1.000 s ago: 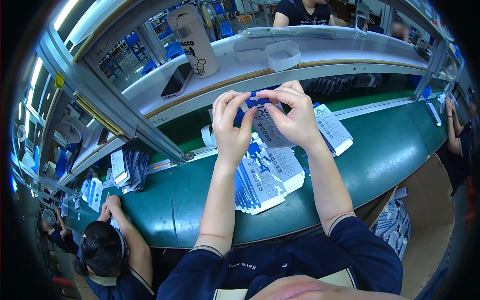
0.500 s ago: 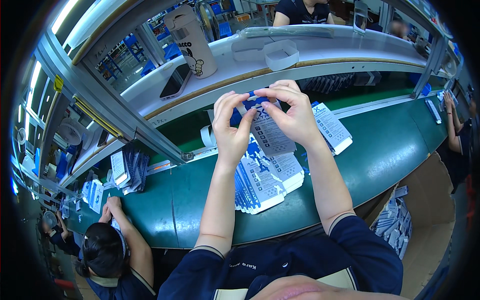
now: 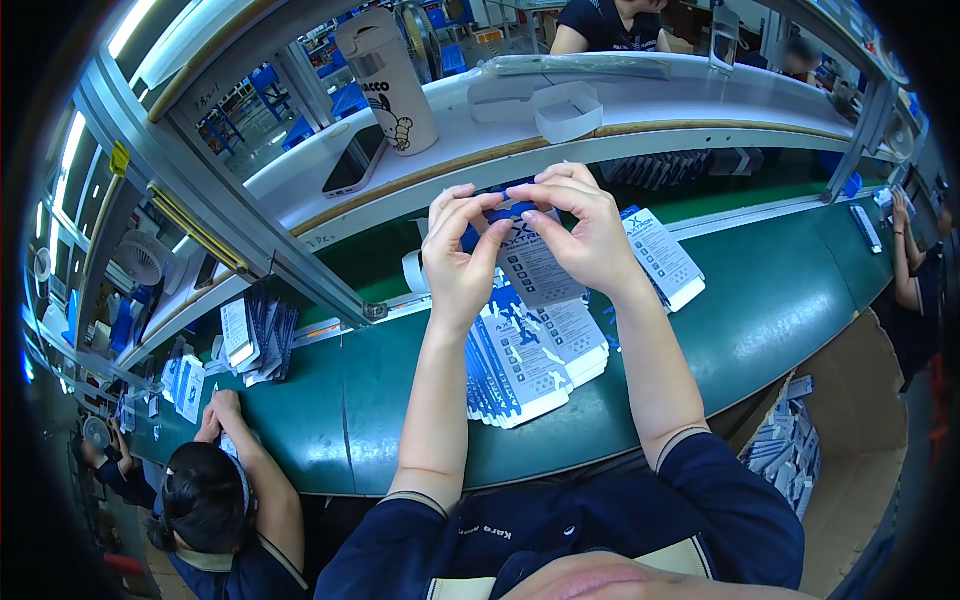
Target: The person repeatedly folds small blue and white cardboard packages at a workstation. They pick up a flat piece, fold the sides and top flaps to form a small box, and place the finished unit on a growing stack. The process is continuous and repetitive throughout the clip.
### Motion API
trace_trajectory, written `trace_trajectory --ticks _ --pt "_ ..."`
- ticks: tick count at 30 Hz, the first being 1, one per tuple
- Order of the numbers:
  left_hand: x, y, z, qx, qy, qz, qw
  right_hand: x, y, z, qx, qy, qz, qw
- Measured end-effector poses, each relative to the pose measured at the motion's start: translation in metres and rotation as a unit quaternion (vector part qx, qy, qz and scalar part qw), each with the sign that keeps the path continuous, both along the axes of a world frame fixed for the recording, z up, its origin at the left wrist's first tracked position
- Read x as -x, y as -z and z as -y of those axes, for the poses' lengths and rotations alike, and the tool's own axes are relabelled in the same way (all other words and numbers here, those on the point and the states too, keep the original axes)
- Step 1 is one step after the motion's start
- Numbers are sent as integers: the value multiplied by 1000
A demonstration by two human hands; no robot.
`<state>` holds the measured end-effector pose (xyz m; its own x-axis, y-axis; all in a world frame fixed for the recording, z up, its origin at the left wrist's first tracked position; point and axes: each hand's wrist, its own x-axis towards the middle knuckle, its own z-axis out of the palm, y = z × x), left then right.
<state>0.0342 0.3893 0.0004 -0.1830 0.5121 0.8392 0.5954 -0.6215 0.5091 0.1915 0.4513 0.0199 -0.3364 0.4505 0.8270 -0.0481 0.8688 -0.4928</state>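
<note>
Between my hands a flat blue-and-white printed carton (image 3: 541,268) is held up by its far end. My left hand (image 3: 463,255) pinches the left corner with thumb and fingertips. The right corner is gripped by my right hand (image 3: 583,228), its thumb pressed on the printed face. Fingers partly hide the carton's end flaps. Below it, a fanned stack of similar flat cartons (image 3: 520,375) lies on the green bench, between my forearms. Another small pile of cartons (image 3: 662,258) rests right of my right wrist.
A raised white shelf (image 3: 680,100) runs along the far side, bearing a tumbler (image 3: 398,105), a phone (image 3: 356,160) and a clear tray (image 3: 566,112). A metal post (image 3: 290,245) stands at left. At lower right, a cardboard box (image 3: 855,400) contains many small cartons. A co-worker (image 3: 210,490) sits at left.
My left hand has shifted slightly left, and its fingertips are a little farther from my right hand's. The carton stays between them, hardly moved.
</note>
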Motion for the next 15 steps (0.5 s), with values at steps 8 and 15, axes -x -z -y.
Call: trace_trajectory --ticks 8,15 --pt "3 1 -2 -39 -39 -56 997 2 1 -4 -145 72 27 986" --pt "2 0 -2 -91 -99 -95 986 10 3 -1 -166 106 3 980"
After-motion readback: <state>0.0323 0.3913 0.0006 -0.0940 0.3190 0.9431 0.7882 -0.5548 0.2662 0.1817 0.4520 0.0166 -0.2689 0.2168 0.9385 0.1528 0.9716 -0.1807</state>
